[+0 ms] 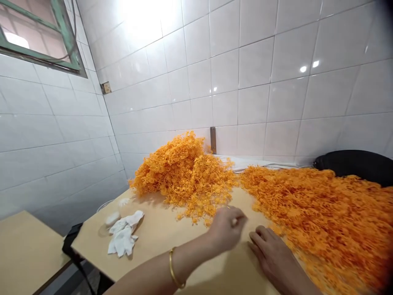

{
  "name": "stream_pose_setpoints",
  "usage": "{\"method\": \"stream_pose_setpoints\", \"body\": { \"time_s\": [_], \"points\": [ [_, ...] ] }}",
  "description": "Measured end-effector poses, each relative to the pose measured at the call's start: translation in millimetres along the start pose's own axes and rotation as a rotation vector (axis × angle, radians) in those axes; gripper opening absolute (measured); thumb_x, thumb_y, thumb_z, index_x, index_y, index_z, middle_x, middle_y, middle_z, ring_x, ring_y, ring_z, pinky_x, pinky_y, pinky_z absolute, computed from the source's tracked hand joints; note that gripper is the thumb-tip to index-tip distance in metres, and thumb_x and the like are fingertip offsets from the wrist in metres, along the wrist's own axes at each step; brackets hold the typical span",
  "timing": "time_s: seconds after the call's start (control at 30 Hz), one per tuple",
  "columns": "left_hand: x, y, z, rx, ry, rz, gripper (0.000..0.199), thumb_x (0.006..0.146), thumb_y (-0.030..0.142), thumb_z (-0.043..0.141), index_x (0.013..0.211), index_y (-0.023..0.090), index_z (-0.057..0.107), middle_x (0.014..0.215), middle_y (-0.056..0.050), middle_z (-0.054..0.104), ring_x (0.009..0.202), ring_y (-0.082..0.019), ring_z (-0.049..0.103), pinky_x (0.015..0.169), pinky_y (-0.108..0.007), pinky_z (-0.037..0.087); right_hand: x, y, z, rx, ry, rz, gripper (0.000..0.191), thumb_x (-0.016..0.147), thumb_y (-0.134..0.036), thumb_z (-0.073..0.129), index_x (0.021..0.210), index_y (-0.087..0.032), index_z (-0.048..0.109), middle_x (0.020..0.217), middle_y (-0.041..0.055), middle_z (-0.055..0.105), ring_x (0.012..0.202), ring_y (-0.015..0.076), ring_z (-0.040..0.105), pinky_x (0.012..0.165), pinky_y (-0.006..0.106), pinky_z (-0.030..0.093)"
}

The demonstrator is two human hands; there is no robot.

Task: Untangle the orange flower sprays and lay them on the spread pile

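Observation:
My left hand (226,230), with a gold bangle (174,268) on the wrist, is raised just over the table (156,254). Its fingers are curled in a pinch, and whatever lies inside them is hidden. To the right, my right hand (273,253) rests low near the tabletop, fingers bent together; I cannot make out anything in them. Beyond my left hand rises a tall heap of light orange, branching, flower-like pieces (184,168). A wide, flatter spread of darker orange pieces (325,209) lies beside my right hand.
Crumpled white tissue or cloth (123,234) lies on the left of the table, with a small round white item (112,219) beside it. A black round object (357,164) stands behind the darker pieces. Another table (26,246) is at far left; a tiled wall (227,102) bounds the back.

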State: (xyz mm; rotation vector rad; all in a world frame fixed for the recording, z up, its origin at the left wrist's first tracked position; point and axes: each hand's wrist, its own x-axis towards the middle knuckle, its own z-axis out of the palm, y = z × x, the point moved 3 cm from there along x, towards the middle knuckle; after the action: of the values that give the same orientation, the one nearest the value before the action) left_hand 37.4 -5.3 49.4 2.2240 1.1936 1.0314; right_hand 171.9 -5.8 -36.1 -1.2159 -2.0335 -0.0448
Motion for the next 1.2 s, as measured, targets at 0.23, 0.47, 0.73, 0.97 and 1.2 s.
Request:
{"method": "stream_pose_setpoints", "body": {
  "time_s": [0.23, 0.47, 0.73, 0.97, 1.2],
  "points": [
    [-0.6, -95.4, -53.7, 0.328, 0.379, -0.013, 0.019, 0.076, 0.021, 0.044, 0.091, 0.018, 0.056, 0.093, -0.008, 0.055, 0.088, -0.019, 0.049, 0.076, -0.033, 0.04, 39.8, -26.0, -16.5, 0.191, -0.129, 0.161, 0.03, 0.085, -0.031, 0.03, 0.064, -0.019, 0.047, 0.068, 0.0028, 0.051, 0.061, 0.0144, 0.05, 0.056, 0.026, 0.037],
    [10.1, -115.4, -35.3, 0.657, 0.219, 0.085, 0.022, 0.078, 0.016, 0.039, 0.083, 0.02, 0.06, 0.098, -0.007, 0.057, 0.1, -0.022, 0.044, 0.087, -0.039, 0.034, 133.7, -45.9, 25.2, 0.131, 0.022, 0.239, 0.031, 0.08, -0.03, 0.035, 0.052, -0.018, 0.044, 0.056, 0.0013, 0.047, 0.058, 0.0142, 0.045, 0.055, 0.024, 0.03],
    [27.1, -137.8, -30.0, 0.779, 0.087, 0.097, 0.03, 0.081, 0.027, 0.037, 0.104, 0.021, 0.055, 0.11, -0.009, 0.054, 0.109, -0.025, 0.04, 0.094, -0.048, 0.024, 163.1, -48.0, 66.6, 0.13, 0.06, 0.323, 0.016, 0.065, -0.018, 0.049, 0.049, -0.018, 0.044, 0.058, 0.0023, 0.047, 0.062, 0.015, 0.044, 0.058, 0.026, 0.03],
    [25.3, -133.6, -28.7, 0.661, 0.05, 0.329, 0.022, 0.075, 0.02, 0.044, 0.093, 0.02, 0.056, 0.114, -0.009, 0.053, 0.123, -0.026, 0.025, 0.096, -0.055, 0.017, 175.0, -40.6, 25.3, 0.331, 0.086, 0.33, 0.026, 0.077, -0.035, 0.037, 0.058, -0.02, 0.038, 0.055, -0.0019, 0.044, 0.053, 0.0118, 0.045, 0.051, 0.023, 0.034],
    [39.0, -100.7, -76.2, 0.35, 0.48, 0.36, 0.029, 0.083, 0.019, 0.033, 0.108, 0.018, 0.049, 0.107, -0.009, 0.055, 0.103, -0.016, 0.046, 0.088, -0.033, 0.037, 171.5, -39.7, 12.4, 0.46, 0.001, 0.302, 0.025, 0.075, -0.034, 0.042, 0.055, -0.02, 0.035, 0.049, -0.0047, 0.039, 0.045, 0.0095, 0.037, 0.045, 0.022, 0.028]
  ]
}}
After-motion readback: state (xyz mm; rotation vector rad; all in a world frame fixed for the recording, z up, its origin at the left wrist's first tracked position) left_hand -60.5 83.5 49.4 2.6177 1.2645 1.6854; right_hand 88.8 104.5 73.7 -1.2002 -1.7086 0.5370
